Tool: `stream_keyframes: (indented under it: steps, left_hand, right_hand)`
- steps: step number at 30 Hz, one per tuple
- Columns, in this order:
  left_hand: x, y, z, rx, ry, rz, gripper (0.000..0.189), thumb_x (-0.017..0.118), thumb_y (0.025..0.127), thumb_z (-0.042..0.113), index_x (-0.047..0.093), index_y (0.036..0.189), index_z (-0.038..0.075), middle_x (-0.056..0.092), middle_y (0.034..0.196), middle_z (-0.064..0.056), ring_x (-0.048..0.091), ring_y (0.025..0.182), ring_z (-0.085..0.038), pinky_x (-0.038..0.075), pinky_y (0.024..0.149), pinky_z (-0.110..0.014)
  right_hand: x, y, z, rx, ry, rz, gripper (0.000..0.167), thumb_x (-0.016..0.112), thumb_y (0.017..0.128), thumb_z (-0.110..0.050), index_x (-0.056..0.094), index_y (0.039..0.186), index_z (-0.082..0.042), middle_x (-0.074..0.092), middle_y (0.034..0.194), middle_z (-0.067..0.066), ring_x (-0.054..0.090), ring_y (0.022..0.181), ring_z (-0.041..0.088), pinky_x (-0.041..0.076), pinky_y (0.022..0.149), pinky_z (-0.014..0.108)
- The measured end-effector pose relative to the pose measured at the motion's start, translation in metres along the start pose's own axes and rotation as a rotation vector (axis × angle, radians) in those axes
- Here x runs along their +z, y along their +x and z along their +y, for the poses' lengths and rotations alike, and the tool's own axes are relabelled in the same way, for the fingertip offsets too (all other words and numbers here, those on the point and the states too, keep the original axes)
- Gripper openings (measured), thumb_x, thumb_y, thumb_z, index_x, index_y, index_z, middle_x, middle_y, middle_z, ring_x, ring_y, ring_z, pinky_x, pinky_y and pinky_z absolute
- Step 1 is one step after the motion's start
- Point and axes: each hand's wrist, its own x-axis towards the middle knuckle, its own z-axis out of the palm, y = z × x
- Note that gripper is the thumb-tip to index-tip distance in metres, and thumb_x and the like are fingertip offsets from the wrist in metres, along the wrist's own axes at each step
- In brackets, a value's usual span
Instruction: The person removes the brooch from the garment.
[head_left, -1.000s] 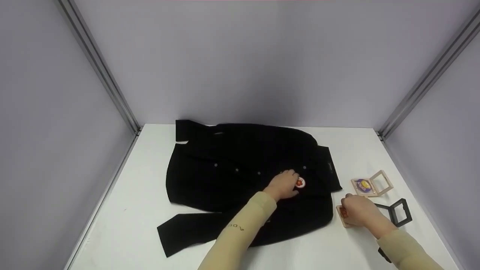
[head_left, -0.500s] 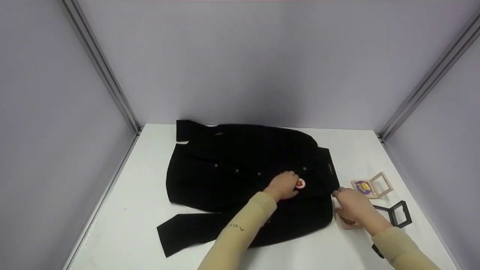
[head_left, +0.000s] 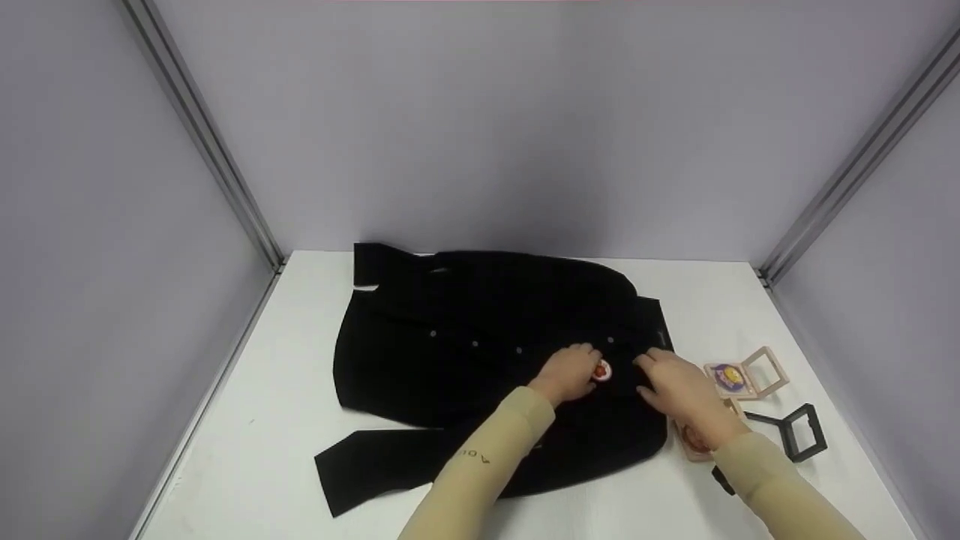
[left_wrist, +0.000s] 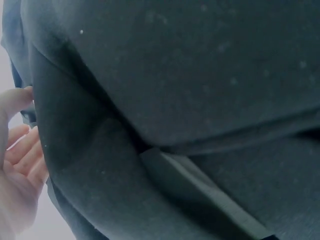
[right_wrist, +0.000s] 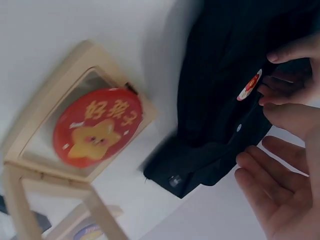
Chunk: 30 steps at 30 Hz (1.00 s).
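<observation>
A black jacket [head_left: 450, 300] with small pale buttons lies spread on the white table. On its front sits a round white-rimmed badge [head_left: 602, 370] with a red design. My left hand [head_left: 568, 373] rests on the jacket beside this badge, thumb and fingers apart with cloth between them. My right hand [head_left: 679, 386] reaches over the collar end, fingers loosely extended and nothing visible in them. Below its wrist stands an open wooden case [right_wrist: 82, 55] holding a red round badge [right_wrist: 97, 127] with a yellow star.
Farther right is another open wooden case [head_left: 765, 371] with a purple and yellow badge [head_left: 728, 376]. An open dark-framed case [head_left: 804, 433] lies nearer. Grey walls [head_left: 465, 120] enclose the table [head_left: 232, 442] at the back and sides.
My right hand has left the wooden case with the red badge and moved left and up onto the jacket's collar end. My left hand has stayed beside the badge on the jacket.
</observation>
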Motion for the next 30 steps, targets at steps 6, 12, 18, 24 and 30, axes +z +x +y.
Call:
stream_keyframes:
  steps: [6, 12, 18, 24, 30]
  left_hand:
    - [0.0, 0.001, -0.001, 0.004, 0.008, 0.022, 0.048, 0.078, 0.097, 0.035, 0.064, 0.138, 0.016, 0.067, 0.13, 0.001, 0.066, 0.121, -0.014, 0.056, 0.104, -0.028]
    - [0.002, 0.003, -0.001, -0.008, 0.001, 0.023, 0.047, 0.076, 0.098, 0.039, 0.063, 0.138, 0.018, 0.067, 0.13, 0.002, 0.066, 0.121, -0.013, 0.055, 0.106, -0.028]
    - [0.002, 0.003, -0.002, -0.004, 0.016, 0.019, 0.045, 0.074, 0.1, 0.042, 0.063, 0.136, 0.018, 0.067, 0.128, 0.003, 0.065, 0.12, -0.013, 0.055, 0.106, -0.028]
    - [0.003, 0.005, -0.002, 0.013, 0.027, 0.023, 0.042, 0.073, 0.1, 0.042, 0.064, 0.133, 0.018, 0.068, 0.126, 0.003, 0.066, 0.119, -0.014, 0.055, 0.105, -0.029]
    - [0.005, 0.004, -0.001, 0.015, 0.036, 0.039, 0.045, 0.076, 0.098, 0.041, 0.063, 0.134, 0.017, 0.067, 0.127, 0.002, 0.066, 0.119, -0.014, 0.056, 0.104, -0.029]
  right_hand:
    - [0.008, 0.011, -0.002, 0.004, 0.014, 0.028, 0.041, 0.088, 0.082, -0.014, 0.07, 0.113, 0.004, 0.068, 0.102, 0.017, 0.07, 0.094, 0.036, 0.061, 0.081, 0.05]
    - [0.012, 0.019, -0.003, 0.024, 0.024, 0.031, 0.042, 0.089, 0.082, -0.015, 0.07, 0.114, 0.004, 0.069, 0.102, 0.018, 0.07, 0.093, 0.036, 0.061, 0.08, 0.052]
    - [0.015, 0.026, -0.005, 0.039, 0.041, 0.049, 0.04, 0.089, 0.081, -0.014, 0.07, 0.111, 0.003, 0.068, 0.099, 0.017, 0.069, 0.091, 0.037, 0.06, 0.079, 0.052]
    - [0.019, 0.03, -0.008, 0.036, 0.054, 0.057, 0.04, 0.089, 0.08, -0.014, 0.069, 0.11, 0.004, 0.068, 0.099, 0.018, 0.07, 0.092, 0.038, 0.06, 0.083, 0.052]
    - [0.023, 0.033, -0.011, 0.04, 0.067, 0.054, 0.045, 0.09, 0.08, -0.015, 0.07, 0.114, 0.005, 0.069, 0.102, 0.02, 0.07, 0.095, 0.039, 0.06, 0.086, 0.053]
